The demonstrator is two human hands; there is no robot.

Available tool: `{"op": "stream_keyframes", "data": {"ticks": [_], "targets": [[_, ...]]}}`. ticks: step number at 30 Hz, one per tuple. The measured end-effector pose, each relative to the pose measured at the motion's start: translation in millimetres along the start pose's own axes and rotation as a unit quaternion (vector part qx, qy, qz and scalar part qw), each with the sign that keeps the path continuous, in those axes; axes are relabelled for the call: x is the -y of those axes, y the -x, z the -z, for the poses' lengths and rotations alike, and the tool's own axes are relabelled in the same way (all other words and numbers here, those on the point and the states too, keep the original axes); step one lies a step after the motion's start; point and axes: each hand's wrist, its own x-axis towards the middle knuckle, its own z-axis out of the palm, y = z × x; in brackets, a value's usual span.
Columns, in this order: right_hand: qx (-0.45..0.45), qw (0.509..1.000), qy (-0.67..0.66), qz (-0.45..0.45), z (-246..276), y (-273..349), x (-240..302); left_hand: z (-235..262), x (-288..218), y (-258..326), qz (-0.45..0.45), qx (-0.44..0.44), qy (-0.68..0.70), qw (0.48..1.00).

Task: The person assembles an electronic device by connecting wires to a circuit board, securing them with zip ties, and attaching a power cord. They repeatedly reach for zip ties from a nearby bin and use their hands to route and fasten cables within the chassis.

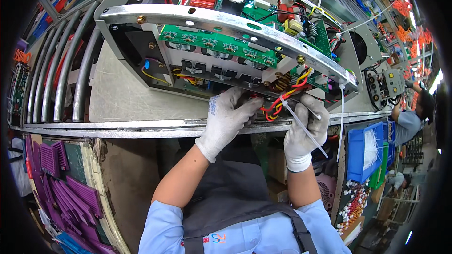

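An open metal chassis [221, 21] with a green circuit board [212, 42] stands in front of me on the bench. A bundle of red and yellow wires [278, 105] hangs at its lower near edge. Around this bundle sits a white cable tie [306, 129], its long tail slanting down to the right. My left hand [228, 115], in a white glove, is closed at the bundle's left side, fingertips pinching the wires, partly hidden under the chassis. Gloved too, my right hand [307, 134] is closed on a thin white strip that looks like another cable tie.
Another cable tie [341, 122] dangles from the chassis's right corner. Metal rollers [66, 66] lie left. Purple parts [70, 193] are piled lower left. At right are a blue bin [362, 153] of white ties, small connectors [353, 202] and a co-worker [409, 120] beside another unit.
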Motion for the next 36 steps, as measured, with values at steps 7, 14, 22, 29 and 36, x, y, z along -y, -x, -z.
{"op": "stream_keyframes", "data": {"ticks": [7,14,22,29,36], "targets": [[0.026,0.990,0.142,0.004,5,-4,-2,6,5,-4,-0.014,0.029,0.018,0.999],[0.130,0.966,0.222,-0.037,3,-9,6,10,2,-3,-0.033,0.041,0.008,0.999],[0.181,0.929,0.321,0.018,-13,-17,9,10,-12,6,0.015,0.004,-0.025,1.000],[0.138,0.973,0.182,-0.021,-11,-13,19,24,-14,11,-0.030,0.025,-0.073,0.997],[-0.075,0.870,-0.273,-0.403,-35,22,34,14,-4,17,-0.226,-0.124,-0.452,0.854]]}}
